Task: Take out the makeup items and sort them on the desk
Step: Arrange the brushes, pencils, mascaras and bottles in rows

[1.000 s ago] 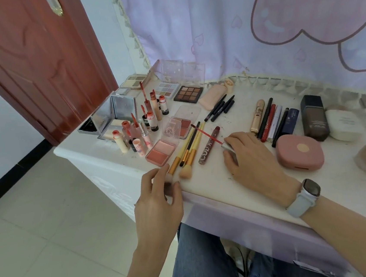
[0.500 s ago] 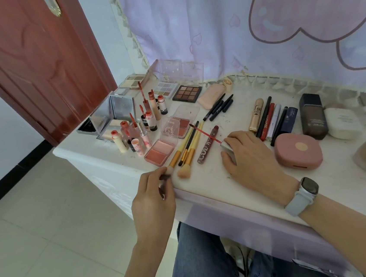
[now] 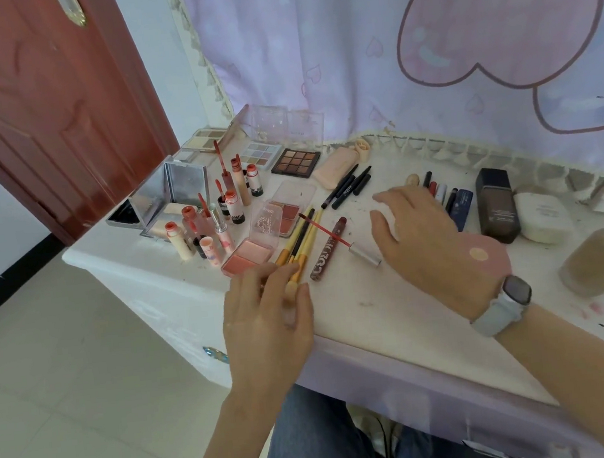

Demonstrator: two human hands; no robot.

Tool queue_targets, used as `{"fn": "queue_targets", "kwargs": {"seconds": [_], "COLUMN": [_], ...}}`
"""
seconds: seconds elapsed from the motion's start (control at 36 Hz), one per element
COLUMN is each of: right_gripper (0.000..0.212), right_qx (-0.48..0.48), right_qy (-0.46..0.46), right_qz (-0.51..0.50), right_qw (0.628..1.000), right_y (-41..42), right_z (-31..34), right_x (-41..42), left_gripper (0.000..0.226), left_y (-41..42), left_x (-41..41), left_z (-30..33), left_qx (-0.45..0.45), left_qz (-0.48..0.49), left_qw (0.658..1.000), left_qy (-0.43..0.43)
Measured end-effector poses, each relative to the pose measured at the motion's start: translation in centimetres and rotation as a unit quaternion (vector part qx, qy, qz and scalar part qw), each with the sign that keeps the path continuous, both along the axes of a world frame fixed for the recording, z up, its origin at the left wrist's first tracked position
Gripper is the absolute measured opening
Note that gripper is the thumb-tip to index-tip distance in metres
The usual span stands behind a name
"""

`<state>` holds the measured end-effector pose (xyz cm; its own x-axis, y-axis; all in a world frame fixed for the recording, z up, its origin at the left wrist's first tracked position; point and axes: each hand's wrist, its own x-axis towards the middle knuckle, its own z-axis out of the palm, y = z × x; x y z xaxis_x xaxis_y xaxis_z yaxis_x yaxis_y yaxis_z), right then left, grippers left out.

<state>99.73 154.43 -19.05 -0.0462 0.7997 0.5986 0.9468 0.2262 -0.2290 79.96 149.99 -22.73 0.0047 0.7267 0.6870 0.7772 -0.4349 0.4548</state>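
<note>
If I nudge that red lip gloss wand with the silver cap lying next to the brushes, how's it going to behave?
The lip gloss wand would probably skid or pivot easily: it looks thin and light. Its round silver cap suggests it may roll. The stem lies across the makeup brushes, so a push could shift them too.

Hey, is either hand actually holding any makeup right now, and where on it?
Neither. The left hand hovers open over the brush heads; the right hand is open, holding nothing.

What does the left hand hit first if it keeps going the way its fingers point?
Probably the yellow-handled brushes: the left hand has fingertips right at their bristle ends. Whether they touch is unclear.
</note>
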Motion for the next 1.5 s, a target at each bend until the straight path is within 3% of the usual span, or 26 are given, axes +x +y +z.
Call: {"fn": "queue_targets", "kwargs": {"seconds": [0.11, 0.25, 0.44, 0.53, 0.61, 0.67, 0.75, 0.83, 0.89, 0.97, 1.08, 1.17, 1.31, 1.5], "right_gripper": [0.038, 0.043, 0.033, 0.026, 0.035, 0.040, 0.038, 0.032, 0.029, 0.023, 0.006, 0.007, 0.009, 0.023], "right_qx": [-0.132, -0.236, -0.217, -0.221, -0.182, -0.132, -0.083, -0.086, -0.121, -0.155, -0.087, -0.028, 0.016, -0.046], "right_qy": [-0.087, -0.186, -0.231, -0.209, -0.186, -0.135, 0.041, 0.212, 0.212, 0.140, 0.159, 0.209, 0.363, 0.533], "right_qz": [-0.106, -0.129, -0.125, -0.112, -0.113, -0.111, -0.065, -0.013, -0.012, -0.015, 0.006, 0.035, 0.059, 0.102], "right_qw": [0.982, 0.945, 0.940, 0.946, 0.959, 0.976, 0.994, 0.973, 0.970, 0.978, 0.984, 0.977, 0.930, 0.838], "right_y": [2.9, 4.8, 5.0, 5.1, 5.1, 4.7, 3.0, 0.3, -1.2, -2.7, -4.3, -5.6, -7.4, -8.7], "right_z": [2.4, 1.0, 0.4, 0.7, 1.1, 1.7, 2.8, 3.4, 2.9, 1.5, 0.8, 1.2, 2.5, 3.0], "right_x": [2.5, 3.0, 2.7, 2.4, 2.5, 2.8, 3.3, 3.4, 3.6, 3.8, 3.5, 2.9, 2.1, 1.7], "left_gripper": [0.022, 0.020, 0.018, 0.020, 0.021, 0.021, 0.020, 0.021, 0.022, 0.023, 0.032, 0.042, 0.050, 0.030], "left_y": [0.2, 0.3, 0.4, 0.4, 0.4, 0.4, 0.4, 0.3, 0.3, 0.3, -0.1, -0.4, -0.6, -0.9], "left_x": [3.8, 6.1, 5.9, 6.0, 6.0, 5.9, 6.0, 6.0, 6.0, 5.9, 6.0, 6.5, 8.2, 9.1], "left_z": [0.6, -0.5, -1.2, -1.1, -1.1, -1.1, -1.1, -1.3, -1.4, -1.4, -0.9, -0.1, 1.4, 2.9], "left_qx": [0.031, 0.008, -0.050, -0.060, -0.067, -0.066, -0.059, -0.054, -0.057, -0.058, -0.054, -0.027, 0.035, 0.127], "left_qz": [-0.110, -0.177, -0.178, -0.176, -0.175, -0.176, -0.177, -0.176, -0.176, -0.179, -0.173, -0.162, -0.141, -0.164], "left_qw": [0.993, 0.981, 0.976, 0.977, 0.977, 0.978, 0.979, 0.979, 0.979, 0.979, 0.984, 0.986, 0.989, 0.974], "left_qy": [0.024, 0.077, 0.114, 0.107, 0.100, 0.095, 0.087, 0.089, 0.090, 0.079, 0.003, -0.031, -0.020, 0.089]}}
